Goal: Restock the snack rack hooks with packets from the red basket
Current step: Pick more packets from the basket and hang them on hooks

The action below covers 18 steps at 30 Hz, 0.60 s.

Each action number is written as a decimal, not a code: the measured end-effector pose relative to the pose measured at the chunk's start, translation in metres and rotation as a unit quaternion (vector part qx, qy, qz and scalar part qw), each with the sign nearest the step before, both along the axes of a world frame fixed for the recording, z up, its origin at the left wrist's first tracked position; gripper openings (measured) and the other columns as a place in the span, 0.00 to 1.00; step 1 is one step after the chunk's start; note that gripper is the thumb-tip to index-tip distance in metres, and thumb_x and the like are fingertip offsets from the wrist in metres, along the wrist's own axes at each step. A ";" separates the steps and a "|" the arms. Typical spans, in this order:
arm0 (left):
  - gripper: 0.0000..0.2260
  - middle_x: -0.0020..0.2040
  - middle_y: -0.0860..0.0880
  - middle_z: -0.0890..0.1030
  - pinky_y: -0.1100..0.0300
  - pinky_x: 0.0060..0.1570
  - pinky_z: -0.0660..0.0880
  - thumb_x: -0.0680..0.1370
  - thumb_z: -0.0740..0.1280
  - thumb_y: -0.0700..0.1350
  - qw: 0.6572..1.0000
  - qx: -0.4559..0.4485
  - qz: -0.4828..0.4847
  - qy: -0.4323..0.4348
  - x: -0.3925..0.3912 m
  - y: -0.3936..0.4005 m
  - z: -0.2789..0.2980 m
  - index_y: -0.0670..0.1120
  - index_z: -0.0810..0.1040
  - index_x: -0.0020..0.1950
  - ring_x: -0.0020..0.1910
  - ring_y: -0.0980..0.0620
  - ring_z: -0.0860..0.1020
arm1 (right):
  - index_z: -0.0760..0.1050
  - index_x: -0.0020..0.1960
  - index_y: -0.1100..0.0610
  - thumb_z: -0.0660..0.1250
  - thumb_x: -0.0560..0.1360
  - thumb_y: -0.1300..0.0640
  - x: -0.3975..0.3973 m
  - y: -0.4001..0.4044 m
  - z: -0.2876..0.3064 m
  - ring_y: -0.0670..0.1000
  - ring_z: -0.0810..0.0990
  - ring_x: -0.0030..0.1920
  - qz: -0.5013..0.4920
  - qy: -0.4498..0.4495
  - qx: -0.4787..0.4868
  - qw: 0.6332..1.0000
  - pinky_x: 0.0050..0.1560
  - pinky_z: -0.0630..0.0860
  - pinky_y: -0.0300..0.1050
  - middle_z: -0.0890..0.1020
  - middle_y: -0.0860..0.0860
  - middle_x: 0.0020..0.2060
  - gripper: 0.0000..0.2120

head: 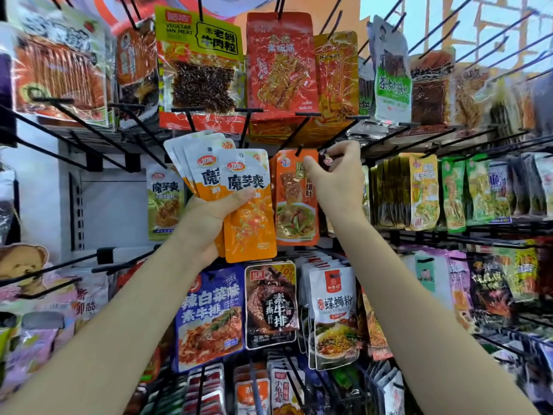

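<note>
Left hand (209,211) up at centre frame, fingers clamped round a fanned stack of white-and-orange packets (239,190). Right hand (335,175) just at three o'clock of it, fingers pinched together on something small and dark at a hook tip (299,151), in front of the orange packet (294,202) hanging there. Bare black hooks (89,136) jut out at nine o'clock with open wall behind. The rack (449,232) is packed tight at three and six o'clock.

White-and-orange packets (239,202), black hooks (248,121)
</note>
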<state>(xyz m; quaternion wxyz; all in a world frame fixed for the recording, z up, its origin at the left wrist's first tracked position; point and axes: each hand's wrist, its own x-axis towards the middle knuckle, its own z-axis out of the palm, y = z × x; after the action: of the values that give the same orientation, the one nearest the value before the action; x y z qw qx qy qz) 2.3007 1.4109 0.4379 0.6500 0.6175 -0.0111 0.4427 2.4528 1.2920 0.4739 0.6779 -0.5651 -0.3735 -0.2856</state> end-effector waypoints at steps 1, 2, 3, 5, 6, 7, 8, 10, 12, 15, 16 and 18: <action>0.14 0.52 0.44 0.87 0.44 0.45 0.84 0.74 0.73 0.41 1.000 0.000 -0.001 -0.004 0.000 0.000 0.000 0.49 0.82 0.59 0.49 0.43 0.86 | 0.72 0.52 0.55 0.71 0.78 0.50 -0.005 -0.003 -0.001 0.45 0.71 0.38 -0.021 -0.024 0.022 0.999 0.35 0.66 0.35 0.72 0.46 0.38 0.11; 0.15 0.51 0.45 0.87 0.45 0.44 0.84 0.72 0.74 0.42 1.000 0.003 -0.004 -0.006 -0.001 0.000 0.001 0.49 0.82 0.59 0.48 0.44 0.86 | 0.74 0.50 0.56 0.70 0.78 0.50 -0.010 -0.004 -0.002 0.44 0.71 0.37 -0.013 -0.044 0.026 0.999 0.35 0.66 0.35 0.73 0.46 0.37 0.10; 0.16 0.51 0.45 0.87 0.45 0.43 0.84 0.70 0.74 0.43 1.000 0.010 -0.009 -0.007 -0.002 0.000 0.001 0.49 0.82 0.58 0.47 0.45 0.86 | 0.76 0.48 0.56 0.69 0.79 0.49 -0.018 -0.005 -0.003 0.43 0.72 0.35 0.027 -0.061 0.009 0.998 0.35 0.67 0.35 0.75 0.46 0.35 0.11; 0.18 0.51 0.46 0.87 0.46 0.43 0.84 0.68 0.74 0.43 0.999 0.030 -0.014 -0.008 -0.005 -0.003 0.001 0.49 0.82 0.58 0.47 0.46 0.86 | 0.80 0.45 0.57 0.69 0.79 0.47 -0.033 -0.002 -0.008 0.44 0.75 0.34 0.132 -0.076 -0.081 0.985 0.36 0.72 0.41 0.79 0.48 0.34 0.13; 0.18 0.51 0.46 0.87 0.48 0.43 0.84 0.68 0.74 0.43 0.999 0.038 -0.014 -0.010 -0.005 -0.004 0.001 0.49 0.82 0.58 0.47 0.46 0.86 | 0.82 0.46 0.58 0.70 0.79 0.49 -0.039 0.001 -0.012 0.46 0.78 0.35 0.180 -0.075 -0.118 0.974 0.37 0.76 0.44 0.82 0.49 0.36 0.12; 0.17 0.50 0.46 0.87 0.49 0.42 0.84 0.68 0.74 0.44 0.999 0.039 -0.012 -0.007 -0.005 -0.004 0.001 0.49 0.82 0.57 0.47 0.46 0.86 | 0.83 0.49 0.58 0.70 0.78 0.51 -0.044 0.005 -0.015 0.47 0.81 0.38 0.216 -0.068 -0.132 0.965 0.40 0.79 0.47 0.84 0.51 0.40 0.10; 0.15 0.50 0.46 0.87 0.50 0.40 0.84 0.70 0.74 0.45 0.999 0.037 -0.007 -0.001 -0.006 -0.005 0.001 0.49 0.83 0.57 0.46 0.46 0.86 | 0.83 0.52 0.58 0.70 0.79 0.53 -0.045 0.009 -0.018 0.48 0.83 0.42 0.233 -0.060 -0.125 0.962 0.43 0.81 0.50 0.86 0.53 0.44 0.08; 0.10 0.48 0.46 0.87 0.50 0.40 0.83 0.76 0.73 0.49 0.999 0.020 0.019 0.021 -0.010 0.001 0.002 0.48 0.84 0.55 0.46 0.45 0.86 | 0.82 0.56 0.56 0.68 0.81 0.54 -0.045 0.014 -0.019 0.53 0.85 0.48 0.246 -0.038 -0.091 0.964 0.49 0.83 0.56 0.86 0.54 0.48 0.08; 0.13 0.48 0.45 0.87 0.45 0.48 0.83 0.75 0.73 0.54 0.997 0.000 0.061 0.049 -0.017 0.010 0.005 0.48 0.84 0.55 0.48 0.43 0.86 | 0.80 0.57 0.54 0.65 0.82 0.54 -0.042 0.015 -0.017 0.56 0.85 0.50 0.261 -0.012 -0.074 0.962 0.52 0.82 0.60 0.86 0.53 0.50 0.08; 0.11 0.47 0.43 0.87 0.42 0.49 0.82 0.76 0.72 0.50 0.995 -0.001 0.093 0.046 -0.029 0.020 0.007 0.45 0.84 0.54 0.46 0.42 0.85 | 0.79 0.59 0.56 0.63 0.83 0.54 -0.041 0.017 -0.014 0.55 0.85 0.51 0.267 0.011 -0.078 0.961 0.54 0.82 0.59 0.86 0.53 0.51 0.10; 0.11 0.49 0.41 0.87 0.41 0.50 0.82 0.76 0.72 0.47 0.995 0.001 0.099 0.035 -0.030 0.023 0.006 0.43 0.83 0.56 0.47 0.40 0.85 | 0.78 0.60 0.56 0.63 0.83 0.55 -0.042 0.019 -0.013 0.54 0.85 0.50 0.267 0.010 -0.078 0.960 0.54 0.82 0.59 0.85 0.53 0.50 0.09; 0.09 0.53 0.39 0.86 0.39 0.53 0.81 0.79 0.70 0.44 0.995 0.006 0.104 0.011 -0.033 0.027 0.004 0.43 0.83 0.58 0.52 0.38 0.84 | 0.74 0.59 0.53 0.64 0.82 0.58 -0.046 0.023 -0.010 0.52 0.85 0.47 0.273 -0.002 -0.062 0.960 0.51 0.83 0.58 0.85 0.53 0.49 0.07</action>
<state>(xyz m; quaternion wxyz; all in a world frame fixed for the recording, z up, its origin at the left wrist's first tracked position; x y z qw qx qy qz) 2.2677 1.4378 0.4421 0.5970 0.6239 0.0572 0.5010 2.4064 1.3151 0.4640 0.6931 -0.4820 -0.5317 -0.0674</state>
